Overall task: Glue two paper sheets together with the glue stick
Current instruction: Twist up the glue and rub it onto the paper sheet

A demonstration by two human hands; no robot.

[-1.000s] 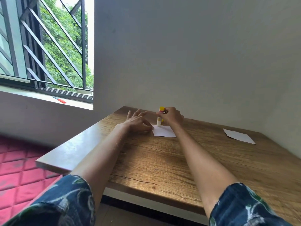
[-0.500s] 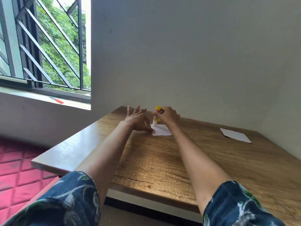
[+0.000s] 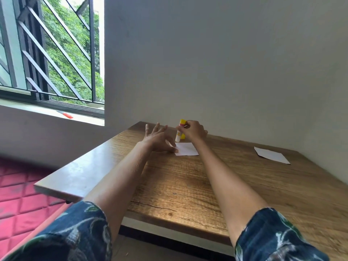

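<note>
- Wooden table (image 3: 188,185) across the near and right part of the scene, grain running left to right, its far edge against a plain grey wall (image 3: 216,63).
- Barred window (image 3: 52,53) at far left, green foliage behind; a small red object (image 3: 67,115) lying on the sill (too small to identify).
- Red quilted surface (image 3: 18,185) low at the left, below the table edge.
- Two bare forearms reaching far across the table from dark patterned sleeves (image 3: 75,234).
- Second paper sheet (image 3: 271,155) flat at the far right of the table, well apart from both hands.
- First paper sheet (image 3: 186,149) flat near the far middle, between the two hands.
- Left hand (image 3: 158,139) palm down, fingers spread wide, fingertips pressing the sheet's left edge.
- Right hand (image 3: 194,130) curled around the upper part of the glue stick (image 3: 179,131), thumb and fingers closed on it.
- Glue stick held nearly upright, long axis close to vertical and leaning slightly right at the top; yellow end pointing up, pale end pointing down at the far-left corner of the first sheet (contact with the paper not clear from here).
</note>
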